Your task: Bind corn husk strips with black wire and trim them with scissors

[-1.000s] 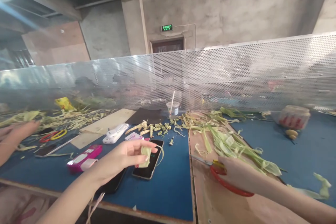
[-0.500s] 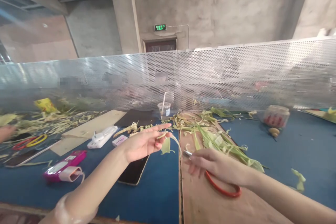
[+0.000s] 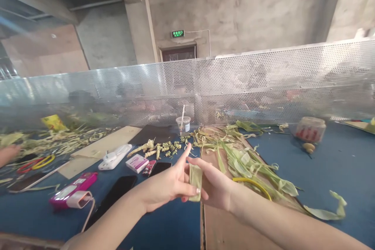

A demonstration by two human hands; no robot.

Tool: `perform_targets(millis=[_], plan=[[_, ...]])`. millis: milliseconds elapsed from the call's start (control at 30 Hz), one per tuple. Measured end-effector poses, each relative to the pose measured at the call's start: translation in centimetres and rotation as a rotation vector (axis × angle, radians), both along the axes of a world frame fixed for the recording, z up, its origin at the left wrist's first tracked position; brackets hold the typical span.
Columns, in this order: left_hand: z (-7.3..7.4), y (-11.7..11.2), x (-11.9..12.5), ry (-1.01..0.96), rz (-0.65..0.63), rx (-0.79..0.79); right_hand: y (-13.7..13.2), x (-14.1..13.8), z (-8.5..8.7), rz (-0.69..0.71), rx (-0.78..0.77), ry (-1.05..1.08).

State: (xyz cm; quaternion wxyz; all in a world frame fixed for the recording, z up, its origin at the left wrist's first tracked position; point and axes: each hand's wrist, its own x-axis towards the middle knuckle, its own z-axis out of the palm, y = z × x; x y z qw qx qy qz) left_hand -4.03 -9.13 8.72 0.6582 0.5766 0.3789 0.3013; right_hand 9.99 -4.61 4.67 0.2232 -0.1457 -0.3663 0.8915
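Note:
My left hand [image 3: 166, 185] and my right hand [image 3: 215, 185] meet in the middle, above the seam between the blue mat [image 3: 172, 226] and a wooden board [image 3: 225, 230]. Together they pinch a short folded strip of pale green leaf [image 3: 195, 177]. The left thumb and fingers close on its lower end, while the left index finger points up. My right fingers close on its right edge. A yellow loop [image 3: 252, 183], perhaps a scissors handle, lies on the board just right of my right hand. Behind it, long green leaves [image 3: 249, 164] are heaped.
Two dark phones [image 3: 117, 191] [image 3: 159, 168], a pink gadget [image 3: 73, 192], a white device [image 3: 114, 156], a small pink box [image 3: 137, 163] and small woven pieces [image 3: 164, 148] lie on the mat. A cup with a straw [image 3: 183, 124] stands before the perforated screen [image 3: 234, 82]. Another person's hand [image 3: 7, 153] rests far left.
My right hand has let go of the red-handled scissors and come left to take the leaf strip. My left hand has drawn back and turned the strip upright between both hands.

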Motion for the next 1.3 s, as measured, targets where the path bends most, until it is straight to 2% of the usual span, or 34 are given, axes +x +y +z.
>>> perform_targets(millis=[67, 167, 233, 300, 500, 700, 900, 967, 1100, 1200, 1300], plan=[[-0.4, -0.5, 0.1, 0.017, -0.005, 0.006, 0.1, -0.2, 0.2, -0.093, -0.101, -0.056], [-1.1, -1.3, 0.3, 0.053, 0.001, 0.0, 0.4, -0.5, 0.4, -0.348, -0.263, -0.062], [-1.7, -1.9, 0.4, 0.094, 0.021, -0.009, 0.6, -0.7, 0.5, -0.473, -0.296, -0.035], [-2.4, -2.3, 0.5, 0.14, 0.031, -0.027, 0.9, -0.8, 0.6, -0.527, -0.299, -0.019], [-3.8, -2.8, 0.1, 0.106, -0.088, -0.118, 2.0, -0.5, 0.3, -0.52, -0.251, 0.012], [-4.4, -2.3, -0.3, 0.135, -0.142, -0.127, 3.2, -0.2, -0.6, -0.498, -0.16, 0.02], [-4.8, -1.9, -0.5, 0.147, -0.222, -0.123, 2.7, -0.6, 0.5, -0.449, -0.003, 0.05], [-4.8, -1.6, -0.8, 0.168, -0.173, -0.063, 2.2, -0.7, 1.1, -0.436, 0.043, 0.059], [-4.1, -0.4, -0.9, 0.145, 0.08, 0.091, 1.2, -1.3, 2.1, -0.42, 0.119, 0.071], [-3.2, 0.6, 0.0, -0.035, 0.003, 0.098, 0.9, -1.8, 2.4, -0.428, 0.166, 0.083], [-2.8, 1.4, 1.0, -0.195, -0.007, 0.108, 0.8, -2.1, 2.7, -0.427, 0.213, 0.089]])
